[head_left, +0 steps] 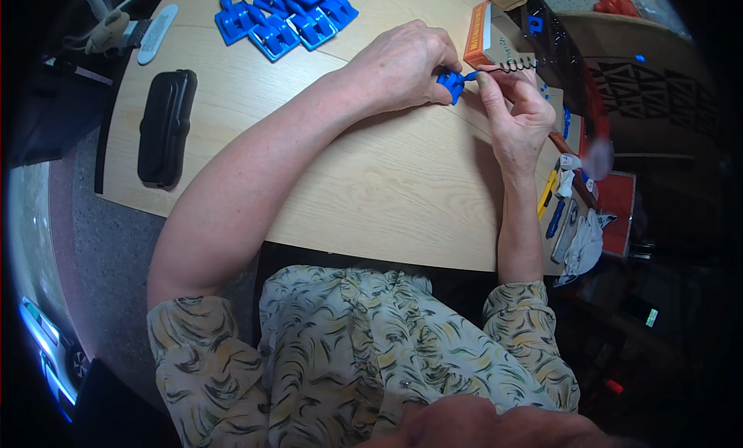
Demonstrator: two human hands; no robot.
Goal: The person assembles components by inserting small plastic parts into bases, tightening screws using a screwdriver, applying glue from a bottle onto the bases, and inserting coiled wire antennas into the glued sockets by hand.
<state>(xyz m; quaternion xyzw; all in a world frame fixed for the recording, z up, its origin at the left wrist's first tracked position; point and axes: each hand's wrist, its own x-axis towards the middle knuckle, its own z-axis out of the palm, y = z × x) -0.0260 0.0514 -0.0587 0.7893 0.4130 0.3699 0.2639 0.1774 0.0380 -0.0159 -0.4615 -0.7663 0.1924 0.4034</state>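
My left hand (pixel 406 65) reaches to the far right of the table, its thumb and fingers closed on a small blue plastic part (pixel 452 84). A thin blue stem sticks out of that part toward my right hand (pixel 520 111). Between thumb and forefinger, my right hand pinches the stem's end, where a black coiled cord (pixel 515 64) runs off to the right. My fingers partly hide the part and the stem. At the far left of my left hand lies a pile of similar blue plastic parts (pixel 275 36), one with a dark coil beside it.
A black hard case (pixel 166 129) lies on the left of the wooden table (pixel 371 193). An orange and white box (pixel 480 34) stands behind my hands. Along the right edge are a yellow cutter (pixel 548 193), a blue tool (pixel 555 218) and a white cloth (pixel 582 251).
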